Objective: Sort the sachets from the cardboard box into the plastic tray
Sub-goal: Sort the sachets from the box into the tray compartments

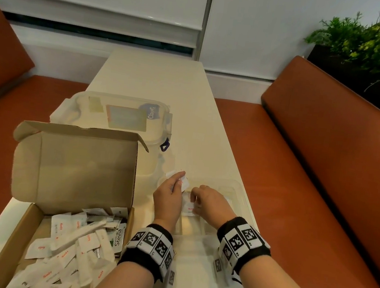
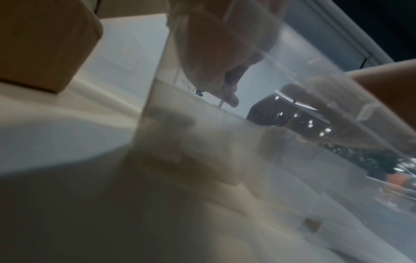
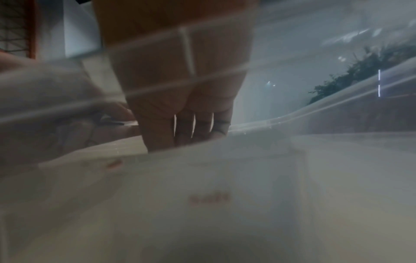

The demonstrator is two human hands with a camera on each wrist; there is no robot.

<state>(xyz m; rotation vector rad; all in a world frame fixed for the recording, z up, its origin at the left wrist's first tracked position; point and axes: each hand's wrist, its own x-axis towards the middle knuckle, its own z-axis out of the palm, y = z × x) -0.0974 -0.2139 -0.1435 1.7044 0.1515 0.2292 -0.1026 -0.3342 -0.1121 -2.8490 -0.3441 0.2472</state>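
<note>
An open cardboard box (image 1: 31,239) at the left holds several white sachets (image 1: 73,244), some printed "Salt", one "Stevia". Right of it sits the clear plastic tray (image 1: 241,190) with dividers. Both hands are over the tray's left end. My left hand (image 1: 181,178) grips a few white sachets (image 1: 185,183) between thumb and fingers. My right hand (image 1: 194,195) has its fingers curled down on a salt sachet (image 1: 189,207) lying in a tray compartment. The right wrist view shows the fingers (image 3: 184,115) reaching down behind the salt sachet (image 3: 209,197), blurred through the tray wall.
A clear lidded plastic container (image 1: 116,116) stands behind the box on the cream table (image 1: 158,78). Orange bench seats (image 1: 324,159) flank the table on both sides. A green plant (image 1: 373,46) is at the far right.
</note>
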